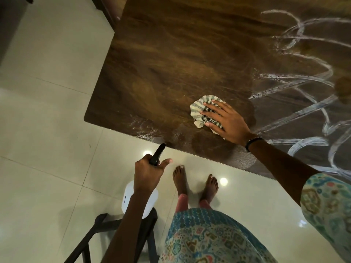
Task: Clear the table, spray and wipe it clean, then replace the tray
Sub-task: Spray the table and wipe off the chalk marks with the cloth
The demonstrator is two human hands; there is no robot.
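Wiping is the step in hand, and we judge it about half done: the left part of the wooden worktop (171, 54) shows only faint damp swirls, while white foamy streaks (296, 82) loop across the right side, from the near edge to the far one. Our right hand (226, 122) lies with fingers spread flat over the bunched striped cloth (201, 109), pressing it to the wood near the near edge; that grip is wide, holding the cloth down by pressure rather than by curl. To do this well, we would keep the palm weight even and work the cloth rightward into the streaks in overlapping passes, turning it to a drier face once it loads up. A pale smear (140, 126) near the near left corner also wants a pass.

Our left hand (148, 173) hangs off the worktop, its grip curled round the black trigger head of the spray bottle (131, 198), whose white body hangs below over a dark chair frame (106, 236). No tray is in view, so where it waits we cannot tell.

Underfoot lie glossy pale floor tiles (47, 130) that mirror ceiling lights; we stand barefoot close to the near edge.
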